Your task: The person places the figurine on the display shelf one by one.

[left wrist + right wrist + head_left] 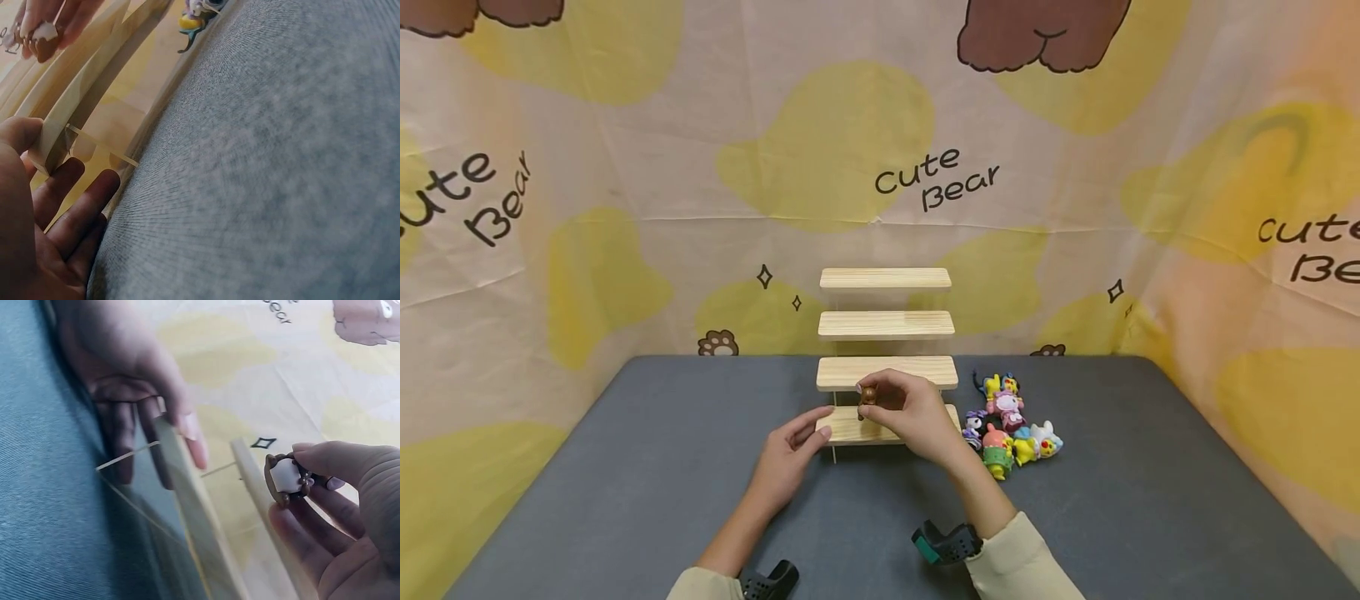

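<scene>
Between its thumb and fingertips, my right hand (pixel 922 418) pinches a small brown figurine (pixel 868 398), held above the lowest step of a tiered wooden display stand (pixel 848 428). In the right wrist view the figurine (pixel 287 476) shows a white patch and brown ends. My left hand (pixel 784 460) grips the left end of that lowest step. Seen from the left wrist, the thumb lies on the board's end (pixel 47 140) and the other fingers spread below it. A thin clear support (pixel 103 145) runs down from the board beside those fingers.
To the right of the stand, several colourful toy figurines (pixel 1006 423) lie in a cluster on the grey tabletop (pixel 700 425). Higher wooden steps (pixel 886 325) rise behind the lowest one. A printed cloth (pixel 820 150) hangs behind and at the sides.
</scene>
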The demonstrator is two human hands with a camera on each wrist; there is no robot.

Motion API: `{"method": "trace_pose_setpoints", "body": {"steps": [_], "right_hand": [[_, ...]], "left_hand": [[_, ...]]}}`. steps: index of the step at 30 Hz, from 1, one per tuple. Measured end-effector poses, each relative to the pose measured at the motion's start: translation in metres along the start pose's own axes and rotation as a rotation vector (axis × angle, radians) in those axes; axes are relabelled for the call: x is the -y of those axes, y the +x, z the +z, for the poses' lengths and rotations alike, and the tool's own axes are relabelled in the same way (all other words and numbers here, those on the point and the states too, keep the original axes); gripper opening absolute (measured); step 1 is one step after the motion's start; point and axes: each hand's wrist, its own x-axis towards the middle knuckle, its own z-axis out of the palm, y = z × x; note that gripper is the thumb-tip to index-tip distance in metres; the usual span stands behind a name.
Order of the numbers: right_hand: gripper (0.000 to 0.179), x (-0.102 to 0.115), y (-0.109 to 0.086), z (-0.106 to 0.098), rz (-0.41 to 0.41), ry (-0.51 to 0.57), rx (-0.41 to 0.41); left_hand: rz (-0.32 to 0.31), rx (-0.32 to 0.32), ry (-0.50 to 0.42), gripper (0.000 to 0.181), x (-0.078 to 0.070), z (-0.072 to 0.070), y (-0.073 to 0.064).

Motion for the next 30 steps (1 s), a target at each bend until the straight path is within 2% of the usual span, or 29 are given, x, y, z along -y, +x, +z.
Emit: {"method": "trace_pose_setpoints", "body": {"steps": [10,17,24,30], "right_hand": [[0.026,-0.008,0.000,0.014,0.005,0.040,-0.030],[0.026,-0.013,0.001,0.024,0.006,-0.004,-0.067],[0.025,-0.019,-0.001,0.031,-0.026,-0.037,-0.104],[0.026,-0.021,-0.002,0.032,-0.023,-0.062,-0.098]], "left_hand": [[0.005,0.008,-0.014,0.036,0.000,0.000,0.000],[0.006,0.010,-0.036,0.035,-0.001,0.000,0.000],[0.003,0.013,-0.054,0.035,-0.001,0.000,-0.001],[0.001,0.015,-0.064,0.035,-0.001,0.001,0.000]]}}
